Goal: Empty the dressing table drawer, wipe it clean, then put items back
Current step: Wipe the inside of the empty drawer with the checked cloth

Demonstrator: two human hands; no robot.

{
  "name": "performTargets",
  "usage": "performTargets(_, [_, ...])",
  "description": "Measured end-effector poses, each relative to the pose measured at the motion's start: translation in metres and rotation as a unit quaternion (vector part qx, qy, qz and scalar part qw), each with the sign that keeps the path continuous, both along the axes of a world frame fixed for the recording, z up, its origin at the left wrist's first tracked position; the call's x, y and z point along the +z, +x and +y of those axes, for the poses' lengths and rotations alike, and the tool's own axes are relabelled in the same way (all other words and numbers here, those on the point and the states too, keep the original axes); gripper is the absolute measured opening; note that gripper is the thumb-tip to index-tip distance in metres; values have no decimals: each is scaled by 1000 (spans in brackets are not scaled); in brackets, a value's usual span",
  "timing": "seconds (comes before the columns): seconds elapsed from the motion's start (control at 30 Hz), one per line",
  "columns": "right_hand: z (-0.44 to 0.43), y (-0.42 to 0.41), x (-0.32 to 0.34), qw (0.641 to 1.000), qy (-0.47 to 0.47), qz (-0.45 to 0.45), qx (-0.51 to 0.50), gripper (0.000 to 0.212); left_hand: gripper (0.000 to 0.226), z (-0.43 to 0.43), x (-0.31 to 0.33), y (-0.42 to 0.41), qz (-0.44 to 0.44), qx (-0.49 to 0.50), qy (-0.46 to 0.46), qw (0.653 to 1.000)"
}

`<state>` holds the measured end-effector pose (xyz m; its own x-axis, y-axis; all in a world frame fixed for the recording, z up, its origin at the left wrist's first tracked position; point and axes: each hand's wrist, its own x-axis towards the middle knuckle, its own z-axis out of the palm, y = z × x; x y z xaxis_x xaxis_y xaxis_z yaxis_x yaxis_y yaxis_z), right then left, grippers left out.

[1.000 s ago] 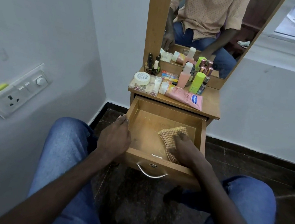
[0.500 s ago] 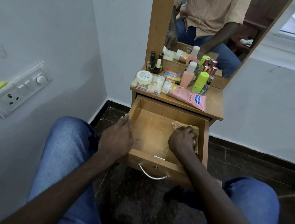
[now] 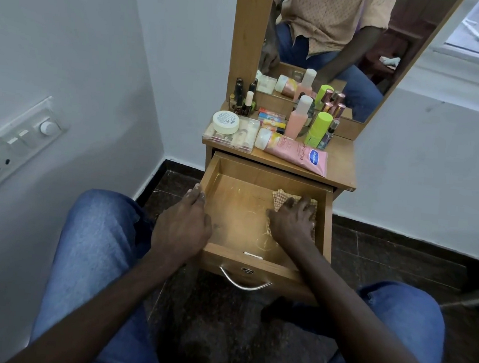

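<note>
The wooden drawer (image 3: 262,170) of the dressing table is pulled out, and its inside holds nothing but a checked cloth (image 3: 280,197). My right hand (image 3: 292,222) presses that cloth flat on the drawer floor near the right wall, fingers spread. My left hand (image 3: 182,228) rests on the drawer's left wall, fingers laid over its rim. Up on the tabletop (image 3: 341,161) stand the removed items: a pink tube (image 3: 295,154), a white jar (image 3: 225,121) on a clear box (image 3: 237,139), a pink bottle (image 3: 297,117), a green bottle (image 3: 318,129) and small nail polish bottles (image 3: 244,100).
A mirror (image 3: 332,39) rises behind the tabletop. White walls close in on the left and right, with a switch panel (image 3: 12,144) on the left wall. My knees in jeans flank the drawer above a dark tiled floor (image 3: 385,252). The drawer front carries a metal handle (image 3: 244,283).
My right hand has slid the cloth from the drawer's near middle toward the back right. My left hand has stayed on the left wall.
</note>
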<state>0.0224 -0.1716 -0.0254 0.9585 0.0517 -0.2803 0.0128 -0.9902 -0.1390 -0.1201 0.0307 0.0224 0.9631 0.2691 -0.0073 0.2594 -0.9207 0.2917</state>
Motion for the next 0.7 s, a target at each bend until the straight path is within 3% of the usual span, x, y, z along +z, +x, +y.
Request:
performTargets(0.2, [2, 7, -2, 997, -49, 60, 25, 75, 55, 0, 3, 2, -2, 7, -3, 1000])
performTargets(0.4, [-11, 1, 4, 998, 19, 56, 32, 77, 56, -1, 2, -1, -2, 7, 2, 1000])
performTargets(0.57, [0, -7, 3, 997, -3, 70, -8, 74, 56, 0, 4, 0, 1, 3, -2, 1000])
performTargets(0.7, [-8, -3, 4, 996, 17, 73, 41, 75, 55, 0, 1, -3, -2, 4, 2, 1000])
